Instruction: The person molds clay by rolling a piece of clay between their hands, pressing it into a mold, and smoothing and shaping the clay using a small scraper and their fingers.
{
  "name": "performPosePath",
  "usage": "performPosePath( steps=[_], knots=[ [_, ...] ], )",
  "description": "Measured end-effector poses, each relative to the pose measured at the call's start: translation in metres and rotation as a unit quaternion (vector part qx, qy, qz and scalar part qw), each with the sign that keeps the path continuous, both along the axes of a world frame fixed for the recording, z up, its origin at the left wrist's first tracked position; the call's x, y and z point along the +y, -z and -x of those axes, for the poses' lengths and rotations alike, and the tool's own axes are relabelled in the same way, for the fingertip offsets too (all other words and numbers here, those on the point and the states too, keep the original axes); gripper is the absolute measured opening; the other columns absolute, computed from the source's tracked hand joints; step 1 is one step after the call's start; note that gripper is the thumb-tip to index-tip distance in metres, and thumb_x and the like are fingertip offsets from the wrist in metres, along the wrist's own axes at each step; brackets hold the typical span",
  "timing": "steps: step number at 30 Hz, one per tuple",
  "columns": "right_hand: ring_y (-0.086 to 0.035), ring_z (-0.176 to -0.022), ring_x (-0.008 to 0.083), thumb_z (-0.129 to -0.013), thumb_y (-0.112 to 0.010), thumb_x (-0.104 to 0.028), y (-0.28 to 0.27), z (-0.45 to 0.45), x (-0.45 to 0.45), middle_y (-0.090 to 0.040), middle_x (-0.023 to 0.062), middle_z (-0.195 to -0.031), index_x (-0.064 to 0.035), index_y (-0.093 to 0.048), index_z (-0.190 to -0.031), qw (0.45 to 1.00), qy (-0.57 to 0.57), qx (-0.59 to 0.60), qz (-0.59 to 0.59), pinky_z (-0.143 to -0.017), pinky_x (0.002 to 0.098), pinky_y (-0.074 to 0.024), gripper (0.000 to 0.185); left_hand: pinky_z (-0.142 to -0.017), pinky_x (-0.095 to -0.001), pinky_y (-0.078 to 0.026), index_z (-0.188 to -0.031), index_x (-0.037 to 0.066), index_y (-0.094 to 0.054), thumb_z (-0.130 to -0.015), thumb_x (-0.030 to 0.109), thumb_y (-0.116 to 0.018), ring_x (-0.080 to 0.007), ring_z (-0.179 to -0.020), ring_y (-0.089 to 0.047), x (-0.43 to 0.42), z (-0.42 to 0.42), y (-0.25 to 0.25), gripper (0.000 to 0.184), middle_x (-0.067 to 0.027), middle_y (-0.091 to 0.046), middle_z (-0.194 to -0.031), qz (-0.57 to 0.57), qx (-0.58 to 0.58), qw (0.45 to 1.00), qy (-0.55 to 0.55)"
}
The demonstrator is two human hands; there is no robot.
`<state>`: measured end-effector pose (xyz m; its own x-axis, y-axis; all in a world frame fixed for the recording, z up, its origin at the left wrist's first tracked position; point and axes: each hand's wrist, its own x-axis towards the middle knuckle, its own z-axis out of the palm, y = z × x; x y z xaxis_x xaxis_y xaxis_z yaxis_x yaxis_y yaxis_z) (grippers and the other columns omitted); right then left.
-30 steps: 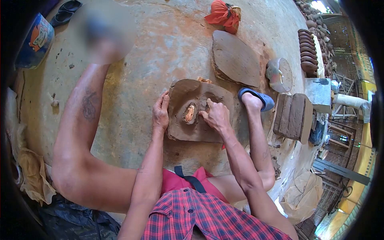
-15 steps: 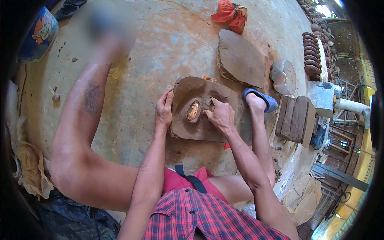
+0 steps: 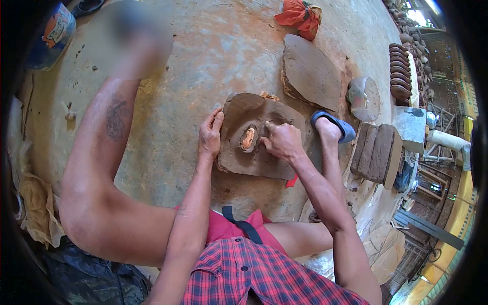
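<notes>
A thick brown clay slab [image 3: 262, 166] lies between my legs, its surface pressed into hollows and ridges. Near its middle an oval opening [image 3: 248, 138] shows an orange, rough inside. My left hand [image 3: 211, 133] grips the slab's left edge, thumb on top and fingers against the side. On the right part of the slab, my right hand [image 3: 282, 141] works with curled fingers, the thumb and index finger pressing into the clay beside the oval opening. What lies under the right palm is hidden. A bit of orange material [image 3: 269, 95] shows at the slab's far edge.
Beyond lie a flat clay slab [image 3: 311, 73] and a tied red cloth bundle [image 3: 301, 19]. On the right are a round block [image 3: 364, 99], stacked clay slabs [image 3: 375, 153], a metal box [image 3: 409, 127] and a row of dark curved pieces [image 3: 400, 71]. My sandalled foot [image 3: 333, 127] rests beside the slab.
My right hand has closed further over the right part of the slab, covering the second orange spot seen before between thumb and index finger. The left hand keeps its hold on the edge.
</notes>
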<state>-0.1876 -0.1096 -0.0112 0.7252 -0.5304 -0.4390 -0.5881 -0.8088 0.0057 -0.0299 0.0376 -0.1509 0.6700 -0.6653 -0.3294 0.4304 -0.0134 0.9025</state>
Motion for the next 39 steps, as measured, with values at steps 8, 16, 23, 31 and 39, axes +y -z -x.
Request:
performPosePath(
  steps=[8, 16, 23, 31, 39],
  knots=[
    [-0.073, -0.089, 0.0411, -0.083, -0.078, -0.037, -0.004, 0.002, 0.005, -0.074, 0.0233, -0.094, -0.0101, -0.059, -0.143, 0.996, 0.048, 0.015, -0.071, -0.079, 0.05, -0.0588, 0.068, -0.113, -0.0351, -0.041, -0.138, -0.001, -0.062, -0.104, 0.037, -0.06, -0.0251, -0.133, -0.056, 0.001, 0.001, 0.002, 0.051, -0.018, -0.064, -0.14, -0.017, 0.007, 1.0, -0.002],
    [-0.075, -0.083, 0.0356, -0.089, -0.062, -0.023, 0.0, 0.001, 0.018, -0.075, 0.0209, -0.089, 0.0054, -0.056, -0.141, 0.99, -0.098, 0.099, -0.031, -0.068, 0.0446, -0.0598, 0.06, -0.113, -0.034, -0.04, -0.135, -0.001, -0.065, -0.105, 0.036, -0.061, -0.0215, -0.131, -0.057, 0.001, 0.0, 0.0, 0.048, -0.0151, -0.067, -0.135, -0.015, 0.009, 1.0, -0.001],
    [-0.074, -0.066, 0.0287, -0.09, -0.058, -0.022, -0.009, 0.018, 0.035, -0.075, 0.0134, -0.075, 0.0057, -0.053, -0.145, 0.976, -0.172, 0.13, -0.038, -0.058, 0.0442, -0.0577, 0.062, -0.096, -0.0303, -0.049, -0.137, 0.0, -0.063, -0.11, 0.049, -0.045, -0.0167, -0.109, -0.065, 0.002, -0.002, -0.015, 0.059, -0.0111, -0.072, -0.12, 0.004, 0.074, 0.997, 0.003],
    [-0.074, -0.068, 0.0296, -0.092, -0.06, -0.028, -0.027, 0.055, 0.031, -0.074, 0.0142, -0.075, -0.0075, -0.057, -0.146, 0.97, -0.167, 0.148, -0.095, -0.06, 0.0466, -0.0579, 0.058, -0.093, -0.0309, -0.051, -0.142, 0.0, -0.058, -0.112, 0.051, -0.037, -0.0172, -0.106, -0.066, 0.0, -0.001, 0.013, 0.063, -0.0124, -0.072, -0.118, -0.05, 0.024, 0.998, 0.003],
    [-0.043, -0.14, 0.0427, -0.08, -0.079, -0.053, -0.04, 0.07, 0.034, -0.049, 0.0203, -0.149, -0.0147, -0.051, -0.151, 0.979, 0.156, -0.123, 0.038, -0.108, 0.055, -0.0417, 0.084, -0.102, -0.0348, -0.049, -0.146, -0.004, -0.051, -0.111, 0.055, -0.035, -0.021, -0.117, -0.064, 0.004, -0.003, -0.005, 0.071, -0.0142, -0.067, -0.131, -0.01, 0.071, 0.997, 0.019]
  ],
)
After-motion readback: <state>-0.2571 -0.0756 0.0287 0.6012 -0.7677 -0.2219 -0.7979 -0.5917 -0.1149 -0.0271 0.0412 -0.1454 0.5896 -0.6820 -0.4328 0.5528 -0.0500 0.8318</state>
